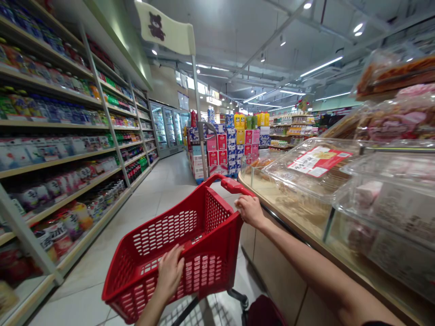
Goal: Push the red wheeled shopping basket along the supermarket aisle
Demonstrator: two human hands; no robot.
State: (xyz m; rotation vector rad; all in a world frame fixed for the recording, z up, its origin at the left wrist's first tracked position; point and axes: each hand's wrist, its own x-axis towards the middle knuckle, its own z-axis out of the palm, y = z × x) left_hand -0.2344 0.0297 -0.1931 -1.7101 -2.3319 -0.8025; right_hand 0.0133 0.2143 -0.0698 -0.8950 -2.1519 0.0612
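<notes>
A red plastic shopping cart [217,267] stands in front of me, turned sideways, with perforated walls and no goods visible inside. My left hand [171,269] is closed over the near side rim, its fingers hooked to the inner side. Farther off, my right hand [250,209] is wrapped round the near end of the cart's red handle [234,184]. A small pale patch shows at the right fingertips; I cannot make out what it is. From the handle end rises a pole [196,90] bearing a cream sign [170,29] with a brown bear.
Shelves [61,122] of bottles and packets line the left. On the right, close to my right arm, a counter [272,199] carries clear plastic food boxes [306,167]. Stacked cartons [222,147] stand ahead, with glass-door coolers [166,124] beyond the tiled aisle [149,199].
</notes>
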